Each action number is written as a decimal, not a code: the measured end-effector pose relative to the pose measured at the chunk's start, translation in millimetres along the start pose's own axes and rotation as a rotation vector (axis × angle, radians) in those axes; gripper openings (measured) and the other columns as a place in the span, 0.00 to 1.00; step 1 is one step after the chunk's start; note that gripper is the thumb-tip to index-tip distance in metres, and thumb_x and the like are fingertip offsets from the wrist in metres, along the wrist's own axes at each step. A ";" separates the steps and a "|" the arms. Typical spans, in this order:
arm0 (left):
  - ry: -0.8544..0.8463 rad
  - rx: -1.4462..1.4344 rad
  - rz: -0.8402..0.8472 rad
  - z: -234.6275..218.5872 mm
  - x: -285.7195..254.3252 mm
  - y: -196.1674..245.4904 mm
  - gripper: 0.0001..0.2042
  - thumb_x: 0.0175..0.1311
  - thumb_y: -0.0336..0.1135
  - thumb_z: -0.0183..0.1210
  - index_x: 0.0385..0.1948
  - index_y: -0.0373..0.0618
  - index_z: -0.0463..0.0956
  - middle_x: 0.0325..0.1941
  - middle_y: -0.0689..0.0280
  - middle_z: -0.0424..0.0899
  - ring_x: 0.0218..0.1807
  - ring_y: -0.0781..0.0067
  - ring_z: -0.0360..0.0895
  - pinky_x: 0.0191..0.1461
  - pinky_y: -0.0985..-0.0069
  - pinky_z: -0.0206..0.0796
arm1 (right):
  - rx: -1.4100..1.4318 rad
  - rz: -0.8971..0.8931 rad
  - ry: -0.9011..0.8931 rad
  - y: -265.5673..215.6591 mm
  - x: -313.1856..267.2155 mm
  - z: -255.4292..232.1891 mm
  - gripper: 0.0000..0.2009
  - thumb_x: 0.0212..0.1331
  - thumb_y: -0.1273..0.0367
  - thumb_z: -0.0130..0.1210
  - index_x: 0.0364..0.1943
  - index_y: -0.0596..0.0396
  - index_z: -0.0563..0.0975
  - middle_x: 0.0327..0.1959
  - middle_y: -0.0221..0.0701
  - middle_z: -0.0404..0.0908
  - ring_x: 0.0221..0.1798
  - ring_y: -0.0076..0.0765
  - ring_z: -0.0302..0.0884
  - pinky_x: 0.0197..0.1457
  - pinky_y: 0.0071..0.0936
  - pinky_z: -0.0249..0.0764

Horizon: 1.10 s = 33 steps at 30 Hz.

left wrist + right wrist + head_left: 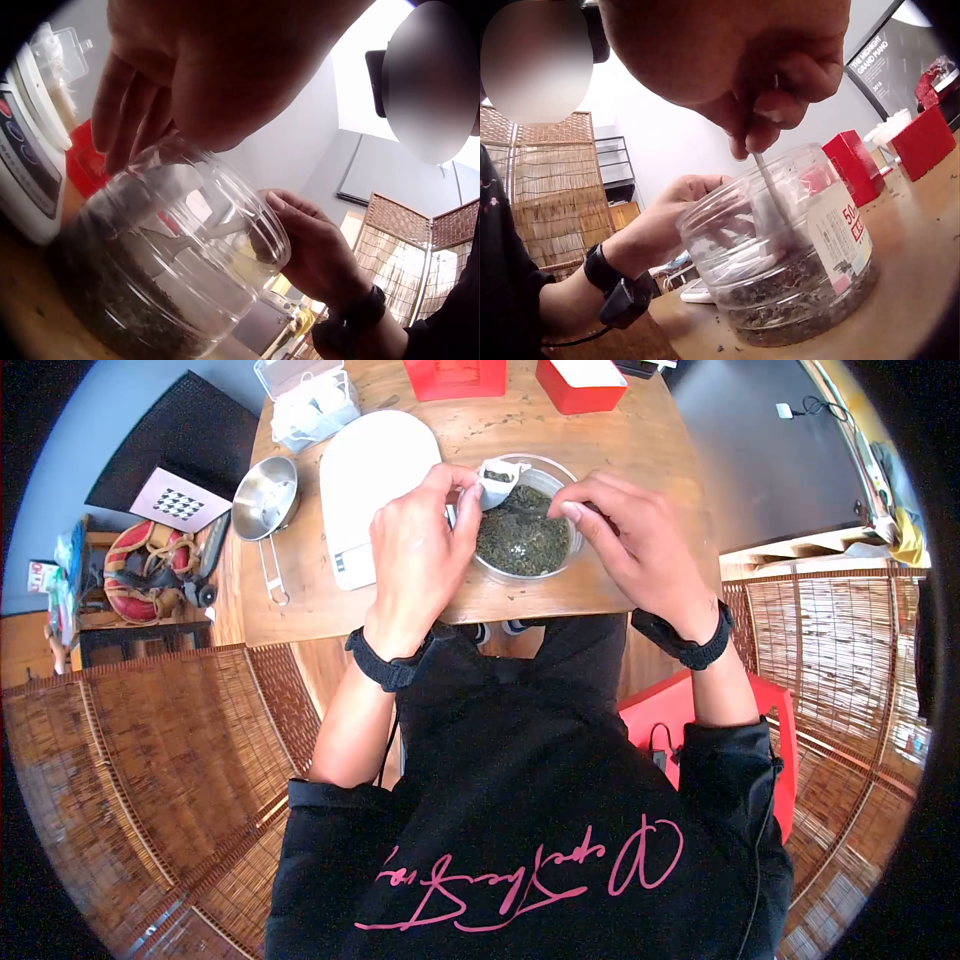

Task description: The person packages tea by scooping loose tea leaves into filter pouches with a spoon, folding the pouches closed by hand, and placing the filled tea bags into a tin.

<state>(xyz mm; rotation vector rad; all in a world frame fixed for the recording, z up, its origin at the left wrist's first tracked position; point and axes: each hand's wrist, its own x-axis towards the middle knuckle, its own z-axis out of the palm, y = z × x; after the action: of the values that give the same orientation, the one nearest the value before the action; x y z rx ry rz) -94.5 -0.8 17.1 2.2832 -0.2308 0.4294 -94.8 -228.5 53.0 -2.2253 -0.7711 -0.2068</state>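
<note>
A clear round plastic jar (840, 225) stands near the table's front edge, its lower part filled with dark green dried leaves (525, 545). My left hand (420, 550) pinches a small white pouch (498, 480), like a tea bag, at the jar's left rim; some leaves show in its opening. From the right, my right hand (645, 540) holds a spoon (771, 186) by its thin handle over the jar. The spoon's broad end (154, 251) is down inside, near the leaves.
Left of the jar lies a white digital scale (370, 480), with a metal long-handled pan (268, 505) beyond it. A clear box of white pouches (312, 410) stands at the back left. Two red boxes (455, 378) are at the back. Leaf bits are scattered on the wooden table (650, 450).
</note>
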 end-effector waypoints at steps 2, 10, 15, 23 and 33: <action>0.054 -0.006 0.038 2.9 -0.9 -2.3 0.05 0.66 0.33 0.62 0.38 0.44 0.83 0.24 0.54 0.84 0.25 0.56 0.83 0.32 0.61 0.72 | 0.059 0.023 -0.002 1.4 -3.6 3.4 0.07 0.69 0.68 0.54 0.42 0.55 0.82 0.33 0.39 0.82 0.33 0.44 0.81 0.38 0.37 0.74; -0.009 -0.013 0.025 -2.8 0.0 -2.7 0.05 0.61 0.33 0.65 0.35 0.45 0.86 0.28 0.59 0.87 0.22 0.60 0.80 0.32 0.65 0.72 | 0.591 0.423 0.024 11.5 -15.5 8.5 0.12 0.74 0.66 0.53 0.43 0.59 0.84 0.29 0.23 0.81 0.33 0.18 0.74 0.38 0.20 0.72; -0.005 -0.013 0.136 -2.4 4.1 -8.6 0.06 0.57 0.34 0.65 0.32 0.46 0.88 0.37 0.60 0.89 0.24 0.61 0.81 0.35 0.66 0.73 | 0.689 0.573 0.033 24.8 -20.8 -1.8 0.13 0.75 0.61 0.51 0.46 0.52 0.84 0.26 0.17 0.75 0.23 0.10 0.55 0.27 0.13 0.49; -0.100 0.017 0.083 -7.7 3.5 -6.2 0.06 0.56 0.34 0.67 0.33 0.46 0.89 0.48 0.60 0.90 0.37 0.62 0.87 0.41 0.69 0.77 | 0.777 0.583 0.180 41.8 -26.6 -33.5 0.15 0.74 0.59 0.51 0.49 0.53 0.85 0.28 0.16 0.77 0.22 0.10 0.56 0.25 0.15 0.48; -0.123 0.061 0.099 -6.7 4.5 -5.7 0.07 0.54 0.34 0.70 0.33 0.45 0.90 0.50 0.59 0.89 0.35 0.68 0.87 0.38 0.73 0.77 | 0.400 0.336 0.233 -19.5 0.8 -45.0 0.08 0.71 0.72 0.56 0.44 0.62 0.84 0.28 0.27 0.82 0.31 0.14 0.73 0.35 0.14 0.68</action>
<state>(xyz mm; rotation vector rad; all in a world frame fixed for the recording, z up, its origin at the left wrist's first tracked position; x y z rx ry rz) -90.2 7.9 19.3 2.3674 -0.3991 0.3515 -101.6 -249.7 96.7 -1.8713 -0.2749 -0.1300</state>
